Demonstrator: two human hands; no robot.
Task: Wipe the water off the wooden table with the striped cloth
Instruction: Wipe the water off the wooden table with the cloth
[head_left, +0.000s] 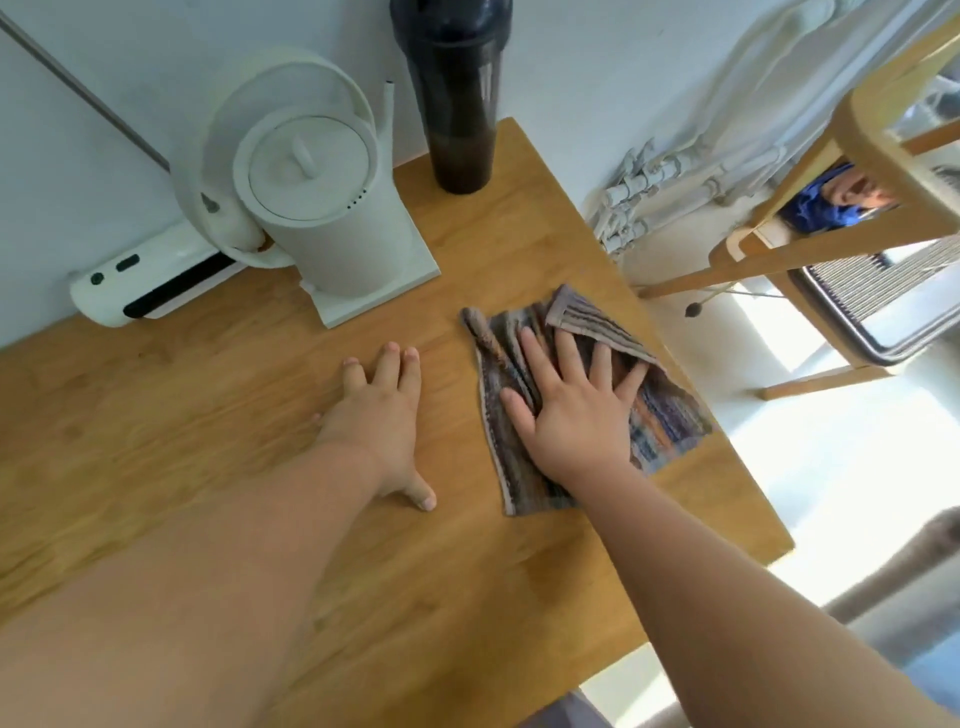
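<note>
Near the right edge of the wooden bench (208, 441), the striped cloth (670, 421) lies spread and rumpled on the wood. Its far corner is folded back on itself, and its right side comes close to the bench's rim. The right grip (576, 410) lies on top of the cloth, released: the palm is down and the fingers (566, 358) are straight and fanned, pressing the cloth onto the wood without curling round it. The cloth shows on both sides of this grip and beyond the fingertips.

Just left of the cloth, and apart from it, the left grip (379, 421) rests flat on bare wood. It too is released, palm down, fingers straight, thumb stretched out sideways, and it holds nothing.

Farther back, a white kettle (317, 208) with a looped handle stands on a white square base (384, 283) by the wall. To its right a tall dark bottle (457, 98) stands upright near the bench's far corner. Left of the kettle a long white device (150, 280) with a dark slot lies along the wall.

Off the bench to the right, a wooden chair (831, 228) stands on the pale floor, with white pipes (649, 182) against the wall behind it.
</note>
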